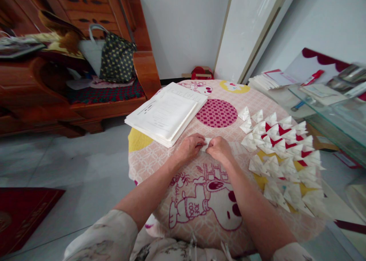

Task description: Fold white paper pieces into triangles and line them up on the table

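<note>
Between my two hands is a small piece of folded white paper (206, 142), mostly covered by the fingers. My left hand (190, 147) is closed on its left side, fingertips pinching the edge. On the other side my right hand (219, 148) grips it with curled fingers. Both hands rest low over the patterned tablecloth (197, 177). Just beyond my left hand lies a thick stack of printed paper sheets (168, 114). To the right of my right hand stand rows of folded paper triangles (276, 131), several of them, white and pointed.
A glass shelf (323, 104) with papers and a red marker (314, 77) is at the right. A wooden bench (147, 68) holding a dark patterned bag (117, 58) stands at the left. A red box-like object (25, 215) lies on the floor.
</note>
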The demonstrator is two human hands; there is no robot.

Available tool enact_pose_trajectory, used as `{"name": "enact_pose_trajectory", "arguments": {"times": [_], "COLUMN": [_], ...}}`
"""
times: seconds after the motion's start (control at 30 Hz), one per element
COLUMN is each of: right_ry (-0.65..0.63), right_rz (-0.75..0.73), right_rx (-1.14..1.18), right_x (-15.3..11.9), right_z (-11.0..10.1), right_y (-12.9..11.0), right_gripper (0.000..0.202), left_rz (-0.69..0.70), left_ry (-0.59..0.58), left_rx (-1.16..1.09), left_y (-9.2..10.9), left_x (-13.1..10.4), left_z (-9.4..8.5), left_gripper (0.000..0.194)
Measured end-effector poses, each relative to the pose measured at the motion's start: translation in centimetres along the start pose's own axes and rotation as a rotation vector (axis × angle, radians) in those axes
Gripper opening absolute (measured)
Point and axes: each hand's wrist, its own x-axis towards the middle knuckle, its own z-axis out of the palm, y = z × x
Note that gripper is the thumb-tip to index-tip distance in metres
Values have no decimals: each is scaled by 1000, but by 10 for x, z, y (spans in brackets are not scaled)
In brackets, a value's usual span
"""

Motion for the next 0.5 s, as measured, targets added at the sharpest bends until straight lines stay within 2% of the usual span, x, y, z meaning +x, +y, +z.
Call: {"name": "enact_pose_trajectory", "arguments": {"times": [0.33,0.5], "right_ry": [3,-21], "right_rz": [86,168], "right_rx": [164,425], "right_x": [-14,-19], "right_z": [-10,-11], "right_y": [41,41], "right_gripper": [15,14], "left_rz": [2,-7], "left_ry": [6,-4], "left_rx": [-2,-6], "left_y": [-3,-1], "left_x": [-1,0], "left_z": [2,2], "left_gripper": [22,23]}}
